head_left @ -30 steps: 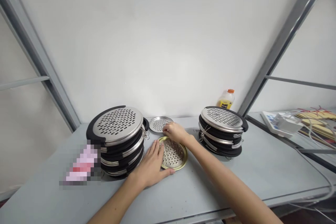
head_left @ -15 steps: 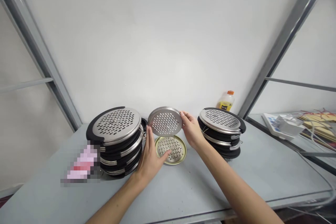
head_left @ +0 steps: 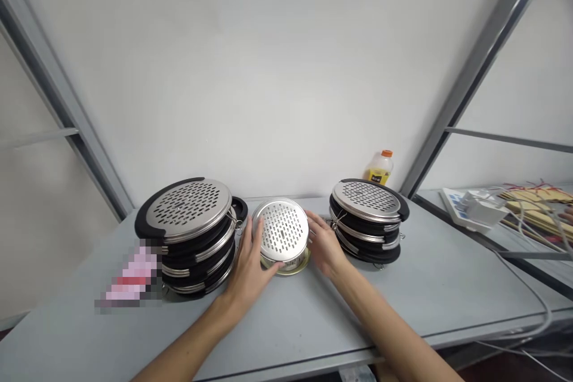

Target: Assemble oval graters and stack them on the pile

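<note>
Left hand (head_left: 247, 271) has the slotted disc (head_left: 283, 228) by its rim, tilted over the gold-rimmed plate (head_left: 292, 273), not flat yet; right hand (head_left: 327, 248) looks open beside it, can't tell if touching. Left stack (head_left: 190, 209) and right stack (head_left: 367, 200) flank the hands, already piled up.

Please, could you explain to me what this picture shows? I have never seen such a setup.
There is no machine here: a person works with bare hands. The camera sits on the person's head and looks forward and down, so both arms come in from below.

The left hand and the right hand are at either side of a round metal disc with slots, just above a gold-rimmed disc. How firmly each hand grips is hard to tell.

On the grey table stand two stacks of black-and-silver round graters, a left stack and a right stack. Behind the right one is an orange-capped bottle.
</note>
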The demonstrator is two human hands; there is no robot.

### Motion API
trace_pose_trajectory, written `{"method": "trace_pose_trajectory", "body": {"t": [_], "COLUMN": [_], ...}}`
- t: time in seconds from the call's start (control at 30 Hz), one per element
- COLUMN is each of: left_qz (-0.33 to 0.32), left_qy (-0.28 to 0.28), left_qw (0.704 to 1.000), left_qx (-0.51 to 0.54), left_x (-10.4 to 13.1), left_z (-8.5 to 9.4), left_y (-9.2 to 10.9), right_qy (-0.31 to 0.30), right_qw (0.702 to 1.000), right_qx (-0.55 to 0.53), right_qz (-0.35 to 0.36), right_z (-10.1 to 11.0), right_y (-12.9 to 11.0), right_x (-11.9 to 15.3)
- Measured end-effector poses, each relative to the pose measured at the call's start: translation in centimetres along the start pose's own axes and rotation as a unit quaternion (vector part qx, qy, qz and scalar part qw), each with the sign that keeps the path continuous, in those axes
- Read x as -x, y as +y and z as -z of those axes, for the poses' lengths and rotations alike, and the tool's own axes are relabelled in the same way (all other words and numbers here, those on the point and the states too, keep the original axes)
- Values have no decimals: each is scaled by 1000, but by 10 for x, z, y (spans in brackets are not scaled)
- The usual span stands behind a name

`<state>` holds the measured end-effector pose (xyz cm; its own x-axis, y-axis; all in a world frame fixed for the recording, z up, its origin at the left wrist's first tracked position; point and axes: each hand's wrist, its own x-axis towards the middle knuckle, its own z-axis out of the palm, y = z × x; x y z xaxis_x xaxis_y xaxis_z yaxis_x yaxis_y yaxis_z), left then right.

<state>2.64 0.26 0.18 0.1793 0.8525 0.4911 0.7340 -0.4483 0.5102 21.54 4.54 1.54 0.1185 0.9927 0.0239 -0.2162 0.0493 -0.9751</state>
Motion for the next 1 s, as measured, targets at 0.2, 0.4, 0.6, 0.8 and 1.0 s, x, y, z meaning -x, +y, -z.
{"method": "trace_pose_trajectory", "body": {"t": [0.2,0.4,0.6,0.8,1.0], "left_qz": [14,28,34,25,17], "left_qy": [-28,-64,-85,-99,-122], "left_qw": [999,998,995,993,990], "left_qx": [-29,-10,-38,-57,-75], "left_x": [1,3,4,5,4], "left_z": [-2,-2,-6,-9,-13], "left_y": [2,0,-9,-10,-18], "right_qy": [-30,-30,-56,-59,-78], "right_qw": [970,876,828,809,804], "right_qx": [210,432,529,557,551], "right_qz": [121,212,179,177,207], "right_z": [16,20,20,20,19], "right_y": [9,16,26,32,34], "right_x": [6,13,11,8,8]}}
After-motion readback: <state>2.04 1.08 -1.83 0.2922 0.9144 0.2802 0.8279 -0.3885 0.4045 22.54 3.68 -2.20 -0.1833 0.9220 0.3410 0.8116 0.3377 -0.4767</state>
